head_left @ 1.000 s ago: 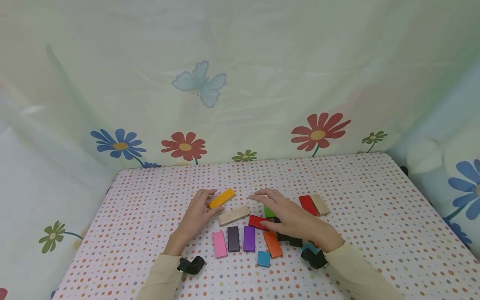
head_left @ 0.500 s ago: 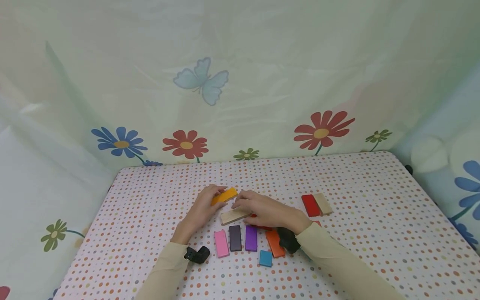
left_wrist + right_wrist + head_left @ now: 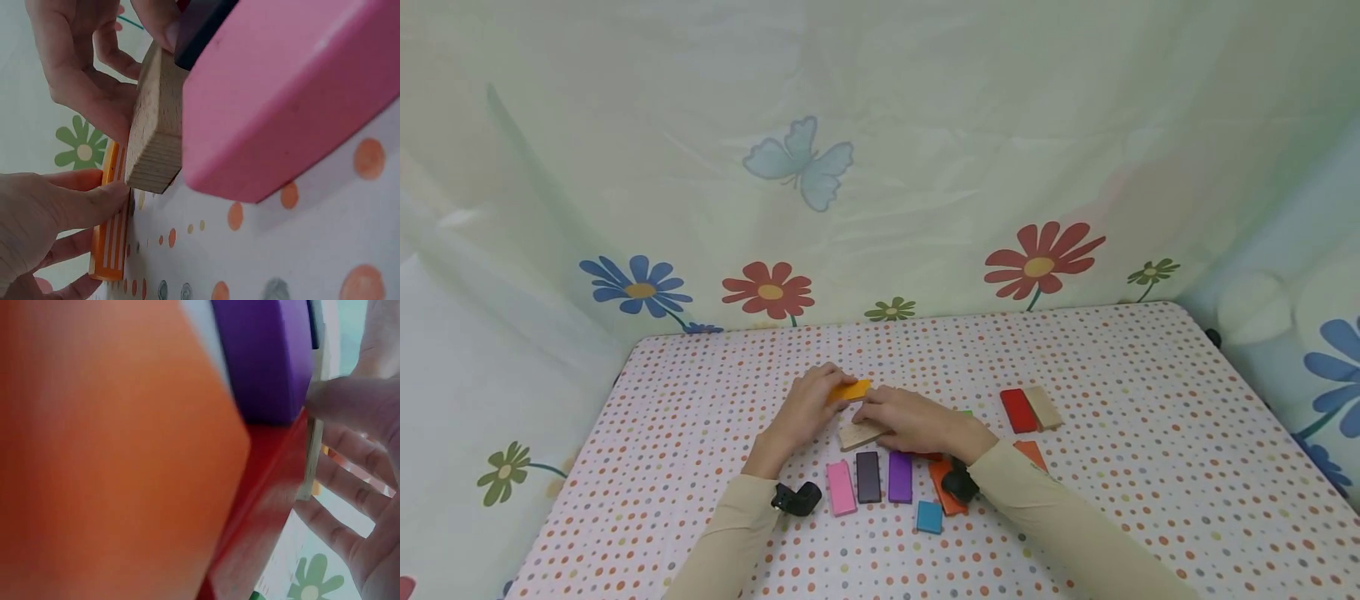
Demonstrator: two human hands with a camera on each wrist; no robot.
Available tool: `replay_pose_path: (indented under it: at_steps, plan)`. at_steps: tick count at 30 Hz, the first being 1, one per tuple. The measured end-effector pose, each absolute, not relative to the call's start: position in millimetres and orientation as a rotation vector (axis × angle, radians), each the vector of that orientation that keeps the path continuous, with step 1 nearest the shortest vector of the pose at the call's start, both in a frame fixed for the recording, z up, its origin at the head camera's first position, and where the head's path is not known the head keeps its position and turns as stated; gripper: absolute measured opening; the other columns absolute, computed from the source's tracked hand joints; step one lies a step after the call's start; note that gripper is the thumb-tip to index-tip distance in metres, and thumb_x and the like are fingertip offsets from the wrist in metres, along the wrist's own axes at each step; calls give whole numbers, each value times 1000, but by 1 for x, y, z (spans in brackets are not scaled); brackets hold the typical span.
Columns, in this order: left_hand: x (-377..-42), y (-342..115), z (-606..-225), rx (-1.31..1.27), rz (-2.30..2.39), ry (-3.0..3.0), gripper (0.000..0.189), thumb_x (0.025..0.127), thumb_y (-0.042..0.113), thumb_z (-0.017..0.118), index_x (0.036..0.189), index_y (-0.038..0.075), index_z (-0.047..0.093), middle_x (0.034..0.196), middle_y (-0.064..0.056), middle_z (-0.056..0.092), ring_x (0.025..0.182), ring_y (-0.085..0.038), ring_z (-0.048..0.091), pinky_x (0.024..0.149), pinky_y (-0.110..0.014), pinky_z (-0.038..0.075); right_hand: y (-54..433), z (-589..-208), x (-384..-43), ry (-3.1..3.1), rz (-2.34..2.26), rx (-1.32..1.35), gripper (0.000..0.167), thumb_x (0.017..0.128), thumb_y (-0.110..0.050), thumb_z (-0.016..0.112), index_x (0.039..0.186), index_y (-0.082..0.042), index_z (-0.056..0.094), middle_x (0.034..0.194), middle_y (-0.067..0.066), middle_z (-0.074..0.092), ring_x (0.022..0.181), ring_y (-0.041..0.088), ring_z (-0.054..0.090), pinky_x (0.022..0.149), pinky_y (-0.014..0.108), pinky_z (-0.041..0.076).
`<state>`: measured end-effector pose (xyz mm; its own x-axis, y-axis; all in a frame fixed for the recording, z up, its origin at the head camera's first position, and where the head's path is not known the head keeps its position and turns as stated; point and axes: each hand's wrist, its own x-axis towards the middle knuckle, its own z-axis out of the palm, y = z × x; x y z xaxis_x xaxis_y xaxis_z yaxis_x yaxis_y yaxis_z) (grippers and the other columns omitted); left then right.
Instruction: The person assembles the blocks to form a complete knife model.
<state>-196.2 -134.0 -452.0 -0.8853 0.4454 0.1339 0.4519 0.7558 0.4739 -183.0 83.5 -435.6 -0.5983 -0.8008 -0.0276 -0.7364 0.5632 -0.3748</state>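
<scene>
My left hand (image 3: 808, 404) pinches a yellow-orange block (image 3: 856, 389), thumb on its near side and fingers on the far side. Pale stripes show on that block's face in the left wrist view, where the thumb (image 3: 103, 203) lies against it. Just to the right, my right hand (image 3: 917, 421) reaches over a plain wooden block (image 3: 856, 435) and grips it between thumb and fingers. The wooden block (image 3: 150, 125) lies nearer me than the yellow-orange one. Beneath the right hand, a red block (image 3: 262, 506) is mostly hidden in the head view.
Nearer me lie pink (image 3: 842, 488), dark (image 3: 868, 477), purple (image 3: 900, 477), orange (image 3: 942, 479) and blue (image 3: 929, 517) blocks. A red block (image 3: 1018, 411) and a plain wooden block (image 3: 1042, 407) lie side by side on the right of the dotted tabletop (image 3: 1112, 375). The right forearm covers other blocks.
My right hand has moved left from over the coloured blocks onto the wooden block. My left hand has closed round the yellow-orange block, which has turned slightly.
</scene>
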Motion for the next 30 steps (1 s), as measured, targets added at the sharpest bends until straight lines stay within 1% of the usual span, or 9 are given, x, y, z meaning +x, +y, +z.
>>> replay_pose_path:
  at_steps: [3, 7, 10, 13, 17, 20, 23, 30]
  plan:
    - [-197, -135, -453, -750, -805, -2919, 30, 96, 10, 76, 126, 8, 74, 119, -6, 67, 114, -30, 58, 95, -51, 46, 83, -437, -184, 2616, -460, -1343, 33, 96, -9, 78, 128, -8, 72, 130, 6, 65, 125, 23, 60, 109, 39, 49]
    - [-200, -138, -456, -764, -841, -2896, 30, 96, 9, 76, 125, 8, 74, 119, -6, 68, 115, -30, 59, 100, -51, 47, 82, -434, -184, 2613, -444, -1379, 32, 95, -8, 78, 126, -7, 73, 126, 7, 66, 120, 23, 62, 106, 37, 51]
    - [-202, -138, -457, -771, -873, -2883, 30, 95, 8, 77, 125, 8, 75, 119, -6, 69, 115, -31, 59, 101, -51, 47, 84, -431, -186, 2589, -446, -1359, 32, 95, -7, 78, 126, -6, 72, 128, 9, 65, 122, 24, 61, 107, 38, 51]
    - [-202, -137, -457, -770, -879, -2880, 30, 95, 7, 77, 125, 7, 75, 119, -7, 69, 114, -32, 59, 101, -52, 47, 89, -428, -188, 2574, -463, -1334, 32, 95, -6, 77, 126, -6, 71, 128, 11, 63, 120, 25, 61, 105, 38, 52]
    - [-201, -137, -457, -753, -860, -2892, 30, 94, 6, 77, 125, 8, 75, 121, -8, 70, 113, -32, 59, 102, -52, 48, 101, -424, -194, 2613, -494, -1314, 32, 95, -6, 78, 126, -7, 70, 121, 9, 62, 110, 23, 60, 98, 38, 55]
    - [-202, -137, -457, -742, -861, -2896, 31, 94, 6, 77, 125, 9, 75, 121, -8, 70, 114, -31, 59, 102, -52, 48, 111, -423, -201, 2674, -500, -1266, 32, 95, -6, 77, 126, -7, 71, 117, 7, 62, 106, 23, 61, 96, 40, 55]
    - [-202, -136, -458, -744, -866, -2897, 31, 94, 7, 77, 125, 9, 75, 121, -7, 70, 114, -32, 59, 101, -52, 48, 119, -423, -208, 2734, -472, -1167, 32, 95, -7, 78, 126, -7, 71, 116, 7, 63, 106, 23, 61, 96, 42, 55]
    - [-202, -134, -459, -730, -849, -2905, 32, 95, 8, 76, 127, 10, 75, 121, -8, 69, 111, -31, 58, 97, -50, 48, 124, -425, -219, 2782, -403, -958, 35, 95, -7, 77, 129, -8, 70, 120, 9, 63, 115, 28, 59, 102, 53, 50]
